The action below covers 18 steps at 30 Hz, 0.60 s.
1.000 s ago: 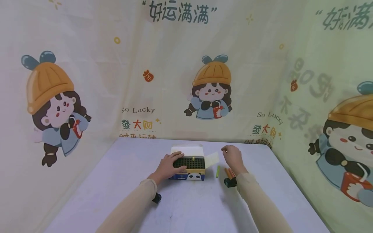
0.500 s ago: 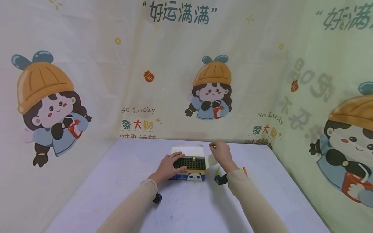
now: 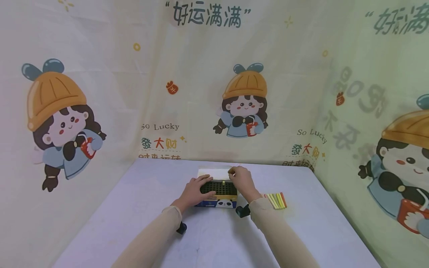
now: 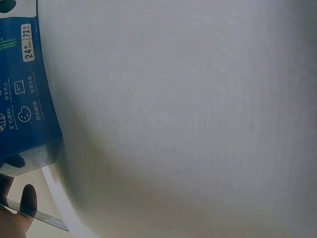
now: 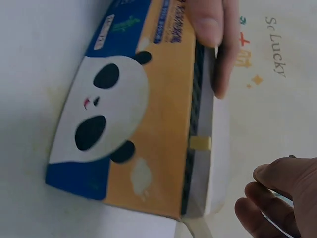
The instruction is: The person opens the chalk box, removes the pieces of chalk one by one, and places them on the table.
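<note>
An open blue and yellow cardboard box (image 3: 225,203) with a printed panda stands on the table. Inside is a black holder (image 3: 212,188) full of small holes. A short pale-yellow chalk stick (image 5: 200,143) stands up from it near the back. My left hand (image 3: 193,191) rests over the box's left end, fingers spread and straight, gripping nothing. My right hand (image 3: 242,180) hovers at the box's back right corner, near the standing stick. Its thumb and fingers (image 5: 251,198) are bent toward each other; whether anything is between them is not visible.
Several coloured chalk sticks (image 3: 276,201) lie side by side on the table right of the box, partly behind my right sleeve. The box's white lid (image 3: 214,174) stands raised at the back. A printed cloth (image 3: 197,111) hangs behind the table.
My right hand has moved left from above the loose sticks to the box's back right corner, uncovering sticks on the right. My left hand has stayed on the box.
</note>
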### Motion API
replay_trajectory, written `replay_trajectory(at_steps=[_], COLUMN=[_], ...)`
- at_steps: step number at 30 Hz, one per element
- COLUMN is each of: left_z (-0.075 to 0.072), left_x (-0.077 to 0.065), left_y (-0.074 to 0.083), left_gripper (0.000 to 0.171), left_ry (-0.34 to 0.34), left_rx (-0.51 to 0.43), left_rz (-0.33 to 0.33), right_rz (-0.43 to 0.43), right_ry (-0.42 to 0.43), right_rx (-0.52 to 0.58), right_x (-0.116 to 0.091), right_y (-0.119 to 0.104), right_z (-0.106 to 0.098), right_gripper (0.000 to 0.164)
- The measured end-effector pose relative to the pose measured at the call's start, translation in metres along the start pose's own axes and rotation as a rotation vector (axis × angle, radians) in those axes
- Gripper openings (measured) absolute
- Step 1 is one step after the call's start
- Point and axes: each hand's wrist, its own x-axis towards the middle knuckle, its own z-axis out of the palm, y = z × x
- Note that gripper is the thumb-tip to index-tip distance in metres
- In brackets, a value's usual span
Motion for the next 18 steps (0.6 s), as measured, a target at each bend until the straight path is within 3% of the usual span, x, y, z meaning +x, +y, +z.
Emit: replay_trajectory(at_steps=[10, 18], left_z=[0.0, 0.0], left_x=[0.001, -0.001], left_y=[-0.001, 0.001], left_gripper=[0.077, 0.076], left_ry=[0.019, 0.018], left_rx=[0.004, -0.017], left_rz=[0.003, 0.018], right_rz=[0.011, 0.022], right_ry=[-0.085, -0.103], right_rx=[0.01, -0.004], right_x=[-0.005, -0.008], right_y=[-0.005, -0.001], right_z=[0.022, 0.038], right_gripper=[0.015, 0.015])
